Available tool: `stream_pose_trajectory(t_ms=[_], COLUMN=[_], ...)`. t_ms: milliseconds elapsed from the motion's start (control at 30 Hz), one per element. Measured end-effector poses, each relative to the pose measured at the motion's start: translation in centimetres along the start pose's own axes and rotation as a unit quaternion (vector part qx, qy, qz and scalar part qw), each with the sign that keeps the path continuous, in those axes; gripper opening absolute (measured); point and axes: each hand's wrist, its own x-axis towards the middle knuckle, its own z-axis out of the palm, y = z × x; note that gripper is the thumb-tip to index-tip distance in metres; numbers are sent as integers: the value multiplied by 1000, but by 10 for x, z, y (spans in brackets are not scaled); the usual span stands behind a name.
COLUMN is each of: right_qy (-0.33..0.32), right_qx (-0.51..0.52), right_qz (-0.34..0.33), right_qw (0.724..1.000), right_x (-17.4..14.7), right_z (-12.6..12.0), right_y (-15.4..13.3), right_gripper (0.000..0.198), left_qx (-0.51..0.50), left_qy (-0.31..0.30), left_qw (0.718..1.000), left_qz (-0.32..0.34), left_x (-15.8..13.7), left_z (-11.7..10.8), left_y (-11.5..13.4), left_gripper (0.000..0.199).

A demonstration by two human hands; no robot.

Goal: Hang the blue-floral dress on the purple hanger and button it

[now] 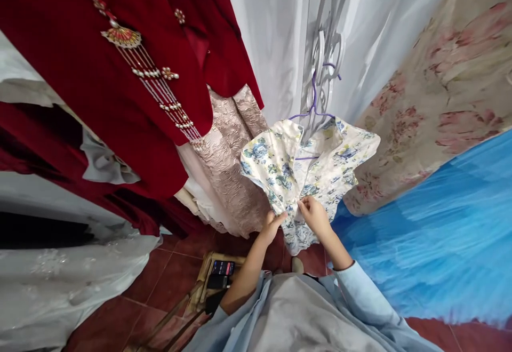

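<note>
A white blouse with blue and yellow flowers [280,154] hangs in front of me on a purple hanger [314,98], which is hooked on a white rack [320,48]. Its neckline is spread in a deep V. My right hand [314,213] pinches the front edge of the blouse low on the chest, just below the V. Against the left side of the front, my left hand [274,228] has its thumb laid on the cloth and its fingers curled behind it. Whether a button or hook lies under the right fingertips is hidden.
To the left hang a dark red velvet garment [156,80] with beaded tassels and a pink brocade dress [232,154]. Blue tulle [432,234] and a floral beige cloth [452,85] hang at the right. A phone [223,268] rests on a wooden stool [198,294] below.
</note>
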Motion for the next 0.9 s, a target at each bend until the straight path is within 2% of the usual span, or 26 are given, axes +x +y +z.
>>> stream_pose_trajectory(t_ms=[100,200,233,300,333,367,433,467,533,733,900], right_qy=[-5,-17,-27,-45,-48,-47,-44,-43,-40,-63,-94], right_qx=[-39,-18,13,94,136,172,228,247,268,290,300], right_qz=[14,32,35,36,36,36,36,38,46,76,76], right_qw=[999,999,999,994,989,983,972,967,962,952,946], right_x=[-7,-21,-28,-40,-46,-52,-62,-66,-71,-66,-63], right_z=[-2,-3,-2,0,1,2,4,4,3,-5,-4], right_y=[-1,-1,-1,-2,-2,-3,-4,-5,-8,-19,-27], right_gripper=[24,32,35,40,42,43,44,45,45,41,37], left_qx=[92,144,172,254,307,360,430,443,450,455,442], left_qy=[22,103,147,212,205,168,58,18,0,6,51], left_qw=[995,974,954,888,851,819,787,787,797,803,806], left_qz=[41,141,197,320,374,413,438,430,402,384,390], left_x=[5,5,2,-8,-14,-20,-29,-32,-34,-32,-34], left_z=[-4,-4,-3,0,2,5,12,16,24,39,43], left_y=[-1,5,7,6,4,2,-6,-10,-16,-14,-8], left_gripper=[52,53,54,60,60,57,37,25,12,14,10])
